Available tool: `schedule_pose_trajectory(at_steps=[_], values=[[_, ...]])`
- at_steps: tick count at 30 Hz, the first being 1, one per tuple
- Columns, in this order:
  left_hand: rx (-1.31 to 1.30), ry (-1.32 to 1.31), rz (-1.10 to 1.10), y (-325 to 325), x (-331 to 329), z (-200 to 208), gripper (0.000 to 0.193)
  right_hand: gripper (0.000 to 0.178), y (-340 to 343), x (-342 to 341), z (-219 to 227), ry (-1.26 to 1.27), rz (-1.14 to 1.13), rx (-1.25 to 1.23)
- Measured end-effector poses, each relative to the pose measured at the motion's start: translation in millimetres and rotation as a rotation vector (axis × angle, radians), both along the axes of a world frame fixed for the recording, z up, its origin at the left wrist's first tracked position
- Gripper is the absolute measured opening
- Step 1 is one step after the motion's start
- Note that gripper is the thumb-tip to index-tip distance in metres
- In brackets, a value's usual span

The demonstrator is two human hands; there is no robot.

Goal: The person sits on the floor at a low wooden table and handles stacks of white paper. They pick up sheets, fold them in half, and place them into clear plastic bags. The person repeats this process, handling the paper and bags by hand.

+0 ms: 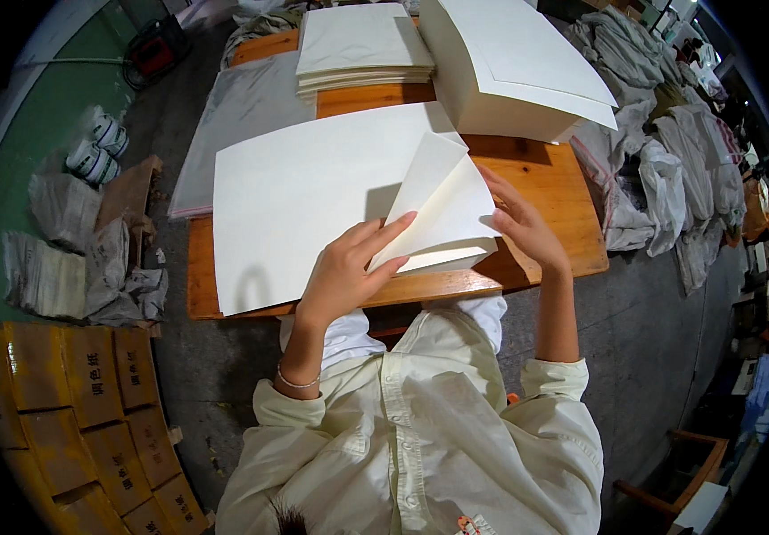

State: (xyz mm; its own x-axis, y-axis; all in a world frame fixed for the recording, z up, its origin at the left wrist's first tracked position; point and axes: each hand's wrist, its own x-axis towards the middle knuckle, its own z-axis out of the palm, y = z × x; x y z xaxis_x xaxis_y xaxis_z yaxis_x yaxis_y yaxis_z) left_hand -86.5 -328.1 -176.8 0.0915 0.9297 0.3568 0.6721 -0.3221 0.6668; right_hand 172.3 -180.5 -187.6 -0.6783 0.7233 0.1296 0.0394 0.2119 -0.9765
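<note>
Large white paper sheets (pixel 304 196) lie on the wooden table before me, reaching its front edge at the left. At their right end a flap of white paper (pixel 447 205) is folded up and slants, its layers partly fanned. My left hand (pixel 353 267) rests on the flap's left side, index finger and thumb spread apart on the paper. Beside the flap's right edge is my right hand (pixel 527 227), fingers apart and curved along the edge, thumb tip close to the paper. Whether the right thumb touches it I cannot tell.
On the wooden table (pixel 572 205), a tall white paper stack (pixel 518 98) stands back right and a lower stack (pixel 362 45) back centre. Clear plastic sheeting (pixel 251 107) lies left. Cardboard boxes (pixel 99 383) are piled at lower left; grey-white sacks (pixel 679 169) heap at right.
</note>
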Motion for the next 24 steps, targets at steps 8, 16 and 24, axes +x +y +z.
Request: schedule_pose_trajectory(at_steps=[8,16,24], values=[[0.02,-0.053,0.01,-0.5,0.6,0.5,0.056,0.028,-6.7,6.0,12.0,-0.077,-0.036,-0.188],[0.009,-0.067,0.002,-0.2,0.2,0.1,0.051,0.035,-4.9,3.5,6.1,0.012,-0.076,-0.162],[0.002,-0.031,-0.018,0.7,-0.3,1.1,0.049,0.066,-8.3,-3.6,12.4,-0.363,-0.02,0.353]])
